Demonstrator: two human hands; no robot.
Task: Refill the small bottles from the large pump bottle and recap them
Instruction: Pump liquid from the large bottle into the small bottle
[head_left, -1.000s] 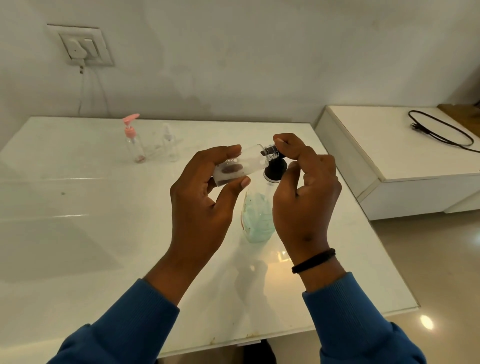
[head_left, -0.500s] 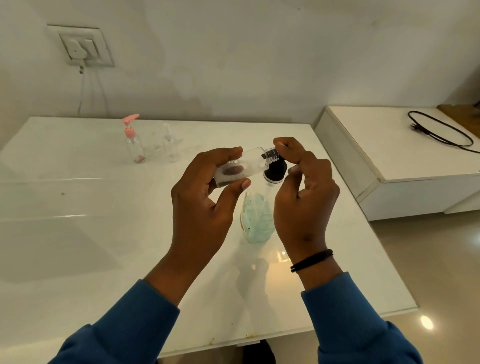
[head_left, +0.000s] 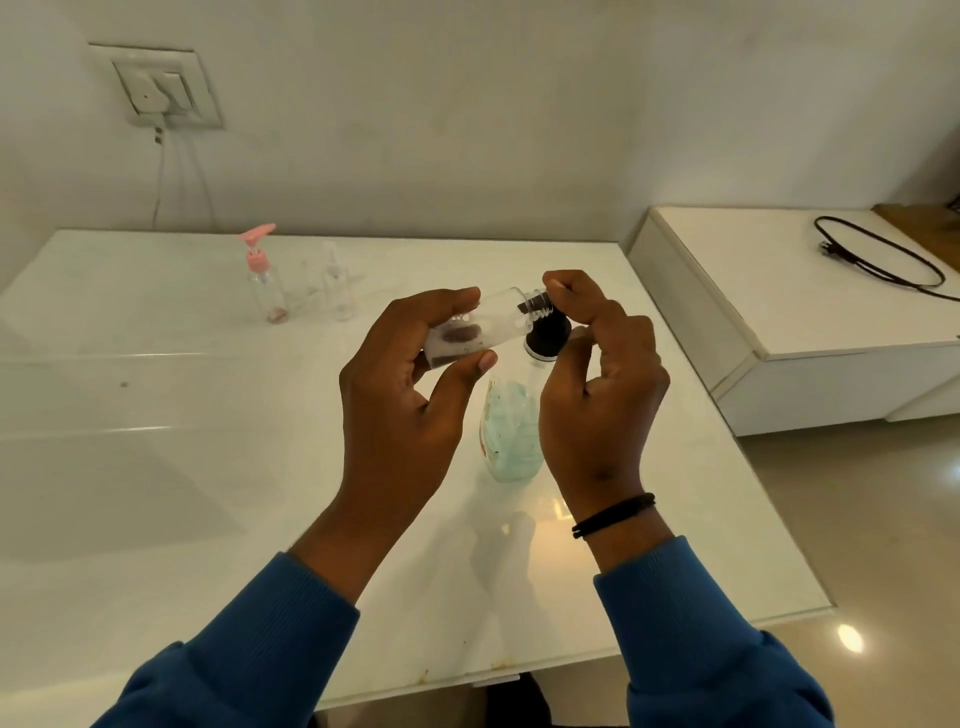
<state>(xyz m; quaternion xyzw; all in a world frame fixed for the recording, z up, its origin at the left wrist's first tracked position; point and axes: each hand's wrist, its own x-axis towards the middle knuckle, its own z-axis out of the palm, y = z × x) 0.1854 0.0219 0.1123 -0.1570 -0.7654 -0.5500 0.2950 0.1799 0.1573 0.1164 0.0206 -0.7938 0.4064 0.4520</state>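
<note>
- The small clear plastic bottle (head_left: 480, 327) lay nearly on its side in the air above the white glossy table (head_left: 156, 467), its threaded mouth pointing right and slightly up.
- The left hand (head_left: 410, 410) gripped this bottle's body between curled fingers and thumb.
- The right hand (head_left: 597, 384) was curled, pinching the dark spout at the bottle's mouth.
- The large clear pump bottle (head_left: 511, 431), holding pale green liquid under a black pump head, stood on the table directly below the mouth, between both hands; the right hand was nearer its pump.
- A red-edged label ran down the large bottle's left side; its writing was unreadable.
- A small clear bottle with a pink pump (head_left: 265, 280) and a second small clear bottle (head_left: 337, 286) stood upright, far back-left.
</note>
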